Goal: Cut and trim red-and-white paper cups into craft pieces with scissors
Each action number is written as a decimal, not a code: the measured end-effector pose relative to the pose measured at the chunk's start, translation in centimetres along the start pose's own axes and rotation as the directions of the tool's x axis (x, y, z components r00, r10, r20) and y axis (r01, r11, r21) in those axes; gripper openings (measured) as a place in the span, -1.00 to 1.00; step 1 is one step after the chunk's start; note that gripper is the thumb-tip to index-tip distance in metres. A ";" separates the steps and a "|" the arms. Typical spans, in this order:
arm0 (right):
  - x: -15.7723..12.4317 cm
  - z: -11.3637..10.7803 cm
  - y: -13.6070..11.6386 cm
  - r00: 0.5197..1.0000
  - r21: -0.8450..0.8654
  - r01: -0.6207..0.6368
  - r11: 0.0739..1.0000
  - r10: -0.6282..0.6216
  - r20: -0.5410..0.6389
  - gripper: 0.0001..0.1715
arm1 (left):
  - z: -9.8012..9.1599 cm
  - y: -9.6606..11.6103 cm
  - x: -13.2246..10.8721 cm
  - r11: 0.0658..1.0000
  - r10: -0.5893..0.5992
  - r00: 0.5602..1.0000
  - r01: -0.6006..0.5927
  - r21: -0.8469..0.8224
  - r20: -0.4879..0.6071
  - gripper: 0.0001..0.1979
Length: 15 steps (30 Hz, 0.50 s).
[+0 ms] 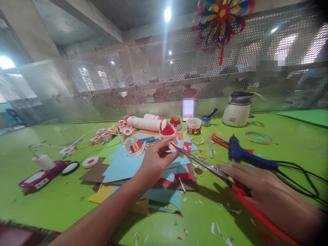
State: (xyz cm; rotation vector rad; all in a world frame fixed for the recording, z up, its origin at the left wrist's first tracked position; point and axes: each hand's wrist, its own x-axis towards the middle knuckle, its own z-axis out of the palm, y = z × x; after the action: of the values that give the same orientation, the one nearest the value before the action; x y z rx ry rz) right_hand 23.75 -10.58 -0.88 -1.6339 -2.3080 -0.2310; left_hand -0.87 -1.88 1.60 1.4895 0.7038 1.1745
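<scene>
My left hand [157, 159] is closed, pinching a small white-and-red paper piece [174, 146] that its fingers partly cover. In my right hand [263, 193] is a pair of scissors [202, 162] with red handles. The blades point left, and their tips meet the paper piece. Just beyond my left fingers stands a paper cup [167, 131] showing red inside. A cut paper cup [134, 146] tilts on the light blue paper sheets [120, 167] left of that hand.
A blue glue gun [246, 154] with a black cord lies to the right, near a tape ring [258, 137]. A purple power strip [42, 176] lies left. Stacked cups [147, 123], a phone [188, 109] and a white jug [236, 111] stand behind. Paper scraps litter the green table [200, 225].
</scene>
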 end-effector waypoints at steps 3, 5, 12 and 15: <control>0.0 0.0 -0.3 0.999 0.044 -0.027 0.999 0.025 0.040 -0.52 | 0.3 -0.1 0.0 0.999 0.003 1.000 -0.004 -0.044 -0.019 -0.52; 0.1 -0.2 -0.5 0.996 0.079 -0.057 0.995 0.052 0.066 -0.52 | 0.4 -0.2 -0.1 0.998 0.005 0.999 -0.007 -0.054 -0.032 -0.53; 0.2 -0.4 -0.4 0.998 0.098 -0.043 0.994 0.040 0.038 -0.55 | 0.4 -0.3 -0.2 0.998 -0.019 0.999 0.015 -0.067 -0.046 -0.53; 0.1 -0.4 -0.5 0.999 0.098 -0.049 0.994 0.048 0.011 -0.58 | 0.4 -0.4 -0.1 0.995 -0.028 0.998 0.023 -0.093 -0.050 -0.53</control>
State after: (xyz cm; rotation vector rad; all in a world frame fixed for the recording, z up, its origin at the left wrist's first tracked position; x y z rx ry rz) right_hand 23.34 -10.81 -0.47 -1.6434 -2.2455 -0.0983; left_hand -0.51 -2.00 1.19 1.3740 0.6917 1.2135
